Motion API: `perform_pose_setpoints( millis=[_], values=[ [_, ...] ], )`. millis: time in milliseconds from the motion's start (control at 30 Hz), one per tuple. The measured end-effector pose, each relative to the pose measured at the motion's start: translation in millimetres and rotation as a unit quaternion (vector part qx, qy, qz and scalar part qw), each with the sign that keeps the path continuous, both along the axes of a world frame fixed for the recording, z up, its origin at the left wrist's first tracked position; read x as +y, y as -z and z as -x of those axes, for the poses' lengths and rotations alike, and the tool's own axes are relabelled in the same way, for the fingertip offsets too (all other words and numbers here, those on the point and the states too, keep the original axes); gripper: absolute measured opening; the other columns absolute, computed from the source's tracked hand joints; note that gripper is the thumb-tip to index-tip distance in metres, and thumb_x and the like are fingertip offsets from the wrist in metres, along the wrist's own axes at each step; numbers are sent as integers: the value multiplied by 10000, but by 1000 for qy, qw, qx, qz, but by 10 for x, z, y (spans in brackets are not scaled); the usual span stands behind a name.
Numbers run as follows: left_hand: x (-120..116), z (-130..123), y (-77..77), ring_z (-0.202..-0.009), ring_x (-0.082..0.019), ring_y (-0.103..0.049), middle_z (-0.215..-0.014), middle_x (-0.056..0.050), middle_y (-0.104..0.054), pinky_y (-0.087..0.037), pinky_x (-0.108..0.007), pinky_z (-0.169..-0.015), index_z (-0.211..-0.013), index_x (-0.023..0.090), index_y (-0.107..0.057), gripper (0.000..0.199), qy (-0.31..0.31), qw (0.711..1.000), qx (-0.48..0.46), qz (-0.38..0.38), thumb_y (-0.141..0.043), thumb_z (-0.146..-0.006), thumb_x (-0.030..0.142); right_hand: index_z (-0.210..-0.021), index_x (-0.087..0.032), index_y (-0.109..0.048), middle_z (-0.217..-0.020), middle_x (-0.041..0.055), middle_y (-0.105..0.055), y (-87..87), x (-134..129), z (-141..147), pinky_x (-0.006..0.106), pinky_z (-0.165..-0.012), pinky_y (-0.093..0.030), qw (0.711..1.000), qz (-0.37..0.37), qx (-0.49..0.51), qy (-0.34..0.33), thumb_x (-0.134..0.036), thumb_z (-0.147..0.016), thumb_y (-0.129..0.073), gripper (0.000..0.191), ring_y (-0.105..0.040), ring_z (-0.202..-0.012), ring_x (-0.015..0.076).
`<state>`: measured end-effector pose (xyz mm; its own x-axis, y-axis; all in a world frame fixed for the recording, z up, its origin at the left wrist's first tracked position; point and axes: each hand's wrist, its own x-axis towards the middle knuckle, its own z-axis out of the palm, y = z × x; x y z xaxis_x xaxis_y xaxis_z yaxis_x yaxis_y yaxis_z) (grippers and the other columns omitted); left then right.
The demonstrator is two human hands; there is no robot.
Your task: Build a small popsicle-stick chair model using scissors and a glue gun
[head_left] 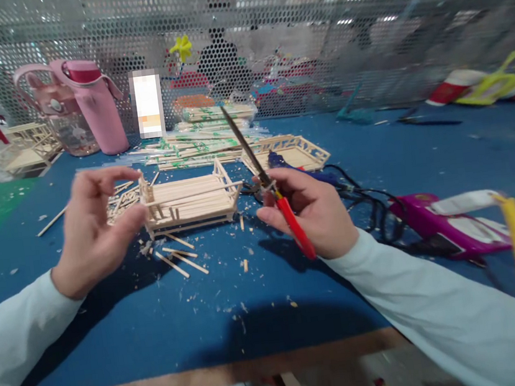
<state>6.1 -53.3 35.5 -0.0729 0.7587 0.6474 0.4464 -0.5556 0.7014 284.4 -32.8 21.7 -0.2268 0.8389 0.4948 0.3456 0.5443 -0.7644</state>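
Note:
My left hand point(102, 228) pinches the left end of a small model bench point(187, 198) made of pale wooden sticks, thumb and index finger at its end frame. In my right hand point(311, 208) is a pair of red-handled pliers or scissors point(288, 214), held upright at a tilt with the dark tip pointing up and left. A thin stick lies lengthwise across the bench, its right end near my right fingers. Short cut sticks point(181, 259) lie just in front of the bench.
Bundled sticks point(216, 126) and a hexagonal stick frame point(299, 150) lie behind. At the back left stand a pink bottle point(97, 109) and a clear bottle point(68, 122). A purple glue gun point(453, 225) with black cable is at right, before a perforated metal screen point(304, 37).

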Motion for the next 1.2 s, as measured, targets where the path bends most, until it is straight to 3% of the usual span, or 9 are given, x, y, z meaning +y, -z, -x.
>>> perform_pose_setpoints(
  millis=[67, 100, 233, 300, 400, 633, 833, 1033, 1200],
  values=[
    [-128, 69, -24, -829, -145, -550, -844, -7, -535, -453, -342, -814, -781, 238, -409, 95, -33, 998, -45, 10, -444, -866, 257, -1068, -213, -593, -785, 13, -621, -35, 16, 13, 297, -630, -509, 1000, -13, 21, 11, -416, -687, -735, 454, -571, -662, 142],
    [-204, 89, -30, -728, -140, -527, -758, 3, -497, -456, -325, -721, -742, 238, -406, 156, -40, 998, -36, 35, -364, -891, 220, -1076, -214, -592, -808, 18, -630, -63, 36, 30, 303, -662, -518, 999, -20, 35, 11, -402, -692, -733, 450, -587, -691, 146],
    [-457, -19, -5, -538, -127, -467, -604, 22, -504, -402, -260, -492, -724, 238, -505, 214, 43, 985, 138, 98, -384, -890, 177, -1085, -207, -601, -928, 41, -658, -192, 199, 167, 326, -773, -530, 997, -39, 46, -45, -346, -666, -756, 468, -631, -811, 166],
    [-491, -152, 28, -652, -126, -571, -755, 9, -622, -458, -239, -569, -841, 253, -586, 171, 156, 946, 270, 91, -437, -887, 184, -1052, -195, -626, -973, 48, -663, -222, 292, 249, 332, -793, -530, 995, -36, 18, -92, -331, -633, -774, 465, -638, -842, 175],
    [-443, -297, 74, -773, -140, -626, -875, -14, -669, -483, -237, -668, -895, 249, -610, 202, 171, 930, 319, 67, -427, -890, 162, -992, -170, -654, -954, 50, -671, -199, 360, 346, 319, -771, -535, 992, -10, -7, -128, -313, -624, -768, 411, -640, -829, 171],
    [-383, -176, 81, -464, -123, -414, -540, 27, -471, -335, -258, -427, -697, 229, -518, 203, 0, 990, 99, 99, -459, -885, 279, -963, -165, -629, -900, 37, -671, -139, 268, 378, 286, -700, -523, 997, 21, 38, -56, -251, -634, -733, 356, -621, -776, 152],
    [-303, -210, 158, -432, -107, -365, -505, 58, -380, -331, -235, -396, -830, 232, -510, 120, 17, 954, -184, 238, -494, -880, 340, -946, -183, -593, -733, -17, -598, -255, 163, 323, 236, -536, -459, 996, 71, 58, -21, -295, -639, -740, 358, -530, -588, 99],
    [-297, -186, 136, -539, -108, -413, -614, 38, -456, -363, -236, -492, -932, 224, -531, 135, -45, 983, -89, 154, -533, -857, 336, -939, -213, -547, -537, -94, -421, -471, -19, 224, 196, -376, -296, 978, 179, 94, -40, -264, -699, -666, 272, -364, -394, 52],
    [-269, -150, 109, -498, -102, -375, -587, 72, -358, -350, -232, -461, -982, 230, -516, 378, 62, 977, -23, 202, -708, -711, 409, -946, -218, -511, -480, -104, -373, -544, -69, 198, 193, -322, -219, 955, 260, 135, -46, -261, -693, -630, 283, -315, -343, 56]
  ],
)
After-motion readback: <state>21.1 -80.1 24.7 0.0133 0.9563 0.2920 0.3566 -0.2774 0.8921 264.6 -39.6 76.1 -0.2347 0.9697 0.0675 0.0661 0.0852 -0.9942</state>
